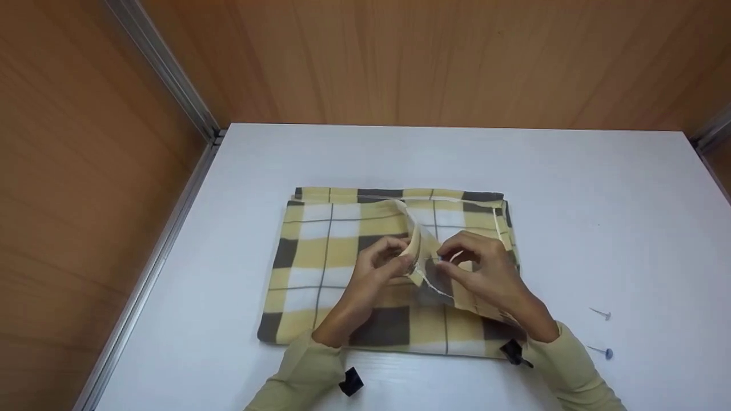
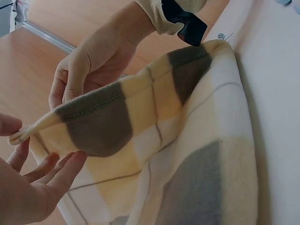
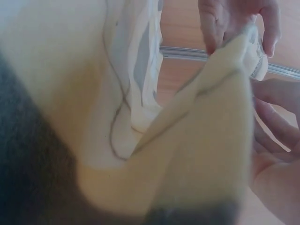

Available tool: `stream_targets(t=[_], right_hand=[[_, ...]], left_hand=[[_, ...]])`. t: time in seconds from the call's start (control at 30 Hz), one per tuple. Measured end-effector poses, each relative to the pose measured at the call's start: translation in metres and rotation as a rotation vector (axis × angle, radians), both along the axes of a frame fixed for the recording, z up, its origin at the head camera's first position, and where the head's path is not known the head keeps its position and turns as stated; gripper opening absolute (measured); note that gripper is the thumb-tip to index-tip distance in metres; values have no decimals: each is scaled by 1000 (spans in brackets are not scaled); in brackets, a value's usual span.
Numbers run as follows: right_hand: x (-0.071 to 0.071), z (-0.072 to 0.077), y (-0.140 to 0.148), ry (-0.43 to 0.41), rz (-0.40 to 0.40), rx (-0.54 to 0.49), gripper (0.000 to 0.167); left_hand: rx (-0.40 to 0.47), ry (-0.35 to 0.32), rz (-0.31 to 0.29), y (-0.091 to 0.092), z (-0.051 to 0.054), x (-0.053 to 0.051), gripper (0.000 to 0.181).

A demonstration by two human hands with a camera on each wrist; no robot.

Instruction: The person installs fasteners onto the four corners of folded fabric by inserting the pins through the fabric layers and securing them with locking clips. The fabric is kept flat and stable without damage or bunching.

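A folded checked cloth [image 1: 320, 251] in yellow, white and grey lies on the table. Its raised edge is pinched between thumb and fingers of my left hand [image 1: 371, 274], also seen holding the cloth [image 2: 103, 131] in the left wrist view, where that hand [image 2: 37, 187] is at the lower left. Just right of it, my right hand [image 1: 485, 268] pinches a small pin-like item [image 1: 439, 260] beside the lifted flap. In the right wrist view the cloth [image 3: 206, 154] hides part of my right hand [image 3: 276, 136].
On the white table [image 1: 571, 200], right of my right forearm, lie a clear-headed pin [image 1: 606, 315] and a blue-headed pin [image 1: 608, 353]. Wooden panels [image 1: 428, 63] stand behind and at the left. Black wrist cameras [image 1: 351, 382] sit by both sleeves.
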State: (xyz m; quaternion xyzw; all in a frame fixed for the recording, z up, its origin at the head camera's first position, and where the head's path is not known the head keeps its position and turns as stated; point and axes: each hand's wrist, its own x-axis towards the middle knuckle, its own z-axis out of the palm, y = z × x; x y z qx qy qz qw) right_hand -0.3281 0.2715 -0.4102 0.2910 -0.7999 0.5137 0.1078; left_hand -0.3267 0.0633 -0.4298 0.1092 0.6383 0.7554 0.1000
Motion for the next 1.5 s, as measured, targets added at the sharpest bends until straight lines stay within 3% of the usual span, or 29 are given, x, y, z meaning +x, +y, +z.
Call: stream_targets(t=[0.17, 0.33, 0.53, 0.83, 1.07, 1.17, 1.3, 1.4, 1.5], right_hand=[[8, 14, -7, 52, 38, -4, 20], [8, 10, -11, 115, 81, -12, 20], [9, 7, -19, 104, 125, -34, 19], [2, -24, -22, 163, 107, -54, 29], [9, -10, -29, 195, 75, -134, 27], [7, -20, -27, 155, 72, -166, 31], [1, -34, -22, 160, 87, -142, 44], [1, -25, -21, 209, 105, -120, 38], [6, -11, -22, 194, 108, -140, 29]], left_hand=[[-121, 83, 9, -2, 6, 3, 16], [-205, 161, -11, -2, 14, 8, 14], [-270, 211, 7, -2, 19, 13, 13], [-219, 198, 19, 0, 18, 13, 11], [-166, 211, 29, 4, 17, 16, 14], [-168, 231, 36, 6, 16, 18, 14], [-159, 254, 43, 9, 15, 20, 15], [-165, 278, 46, 10, 14, 21, 17], [-184, 326, 69, 10, 14, 22, 20]])
